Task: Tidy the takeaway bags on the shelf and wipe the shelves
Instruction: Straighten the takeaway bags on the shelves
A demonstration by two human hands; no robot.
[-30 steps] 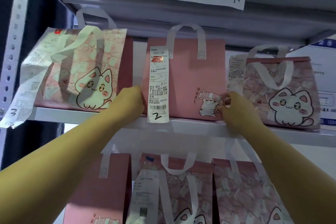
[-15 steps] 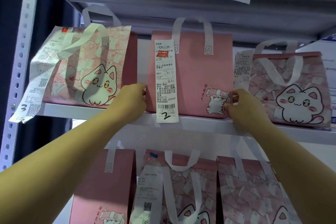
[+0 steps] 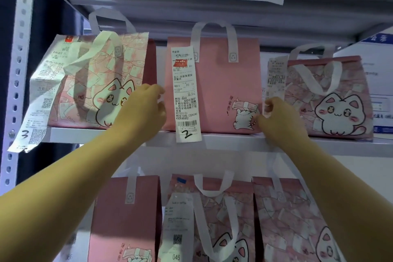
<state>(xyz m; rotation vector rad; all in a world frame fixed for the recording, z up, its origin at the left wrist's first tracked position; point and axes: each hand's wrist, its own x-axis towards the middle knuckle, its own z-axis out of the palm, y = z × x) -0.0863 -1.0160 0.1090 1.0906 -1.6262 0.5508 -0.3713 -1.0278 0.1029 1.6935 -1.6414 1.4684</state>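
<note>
Shifted slightly higher, the left hand (image 3: 144, 110) curls just beside the left edge of the middle pink bag (image 3: 214, 91), grip unclear, while the right hand (image 3: 280, 119) pinches its right edge, apparently squaring it upright between them on the shelf (image 3: 234, 141).

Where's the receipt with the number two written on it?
In the head view the receipt hangs on the left front of the plain pink bag, mid upper shelf, just right of the left hand.

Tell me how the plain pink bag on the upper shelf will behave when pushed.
The plain pink bag probably keeps its shape: its front stands flat and upright. Its receipt hangs past the shelf edge, so it may flap or snag.
</note>
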